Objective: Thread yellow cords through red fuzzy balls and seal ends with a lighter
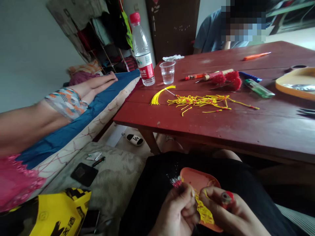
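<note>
Low over the lap, my left hand [180,208] is closed round a small bundle with red and whitish bristly tips [176,182]; the rest is hidden in the fingers. Beside it, my right hand [228,209] pinches a thin yellow cord [206,194] between thumb and finger. A tool with a red-wrapped round handle [227,198] is also tucked in that hand, its working end out of sight. Beneath both hands an orange tray [197,175] rests on dark cloth over the lap. Knotted yellow cords [205,214] lie inside it.
On the red table [246,127] are yellow knotted strands [199,101], a yellow tassel [157,96], a water bottle [147,67], a plastic cup [168,73], a green lighter [260,89] and red bristly bundles [227,78]. One person sits across; another lies on a bed [103,98].
</note>
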The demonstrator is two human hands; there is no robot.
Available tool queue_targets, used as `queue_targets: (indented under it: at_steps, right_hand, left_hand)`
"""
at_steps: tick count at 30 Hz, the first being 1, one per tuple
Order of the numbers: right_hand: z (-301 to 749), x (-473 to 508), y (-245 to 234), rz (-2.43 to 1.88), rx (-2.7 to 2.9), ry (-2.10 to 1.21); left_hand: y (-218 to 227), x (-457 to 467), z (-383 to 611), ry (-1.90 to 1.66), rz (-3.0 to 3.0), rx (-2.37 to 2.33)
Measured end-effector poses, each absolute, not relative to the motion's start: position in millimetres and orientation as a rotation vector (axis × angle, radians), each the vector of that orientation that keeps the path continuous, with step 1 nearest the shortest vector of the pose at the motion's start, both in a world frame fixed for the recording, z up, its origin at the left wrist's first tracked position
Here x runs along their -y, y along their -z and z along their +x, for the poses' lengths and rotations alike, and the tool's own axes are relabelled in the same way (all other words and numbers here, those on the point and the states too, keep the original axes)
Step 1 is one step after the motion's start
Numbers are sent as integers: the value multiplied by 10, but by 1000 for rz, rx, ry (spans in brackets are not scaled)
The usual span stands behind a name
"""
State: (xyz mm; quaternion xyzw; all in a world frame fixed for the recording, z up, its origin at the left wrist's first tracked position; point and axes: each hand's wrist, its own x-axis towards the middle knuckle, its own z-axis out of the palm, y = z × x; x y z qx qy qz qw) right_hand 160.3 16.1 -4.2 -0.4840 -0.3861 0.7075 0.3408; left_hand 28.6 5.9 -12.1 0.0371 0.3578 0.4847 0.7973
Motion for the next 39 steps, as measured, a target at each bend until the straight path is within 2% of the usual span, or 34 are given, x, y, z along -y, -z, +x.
queue_targets:
  at_steps: [6,13,20,25,29,34,39]
  right_hand:
    - [1570,-162,163,-1184,751,-2077]
    - [1608,-124,218,-1234,934,-2059]
    - [1631,-140,294,-1024,816,-2319]
    - [1603,-121,427,-1056,705,-2193]
    - [1588,-103,365,-1112,990,-1927]
    - [1587,-60,365,-1281,1332,-1587]
    - [1625,-60,419,-1184,1105,-1814]
  left_hand:
    - [191,-56,255,-1032,16,-687]
    - [107,-86,154,-960,176,-703]
    - [155,-15,84,-884,206,-728]
    - [270,-23,109,-972,410,-930]
    - [326,9,109,-841,649,-1114]
    - [362,85,94,-763,653,-1386]
    - [294,42,140,-764,535,-1296]
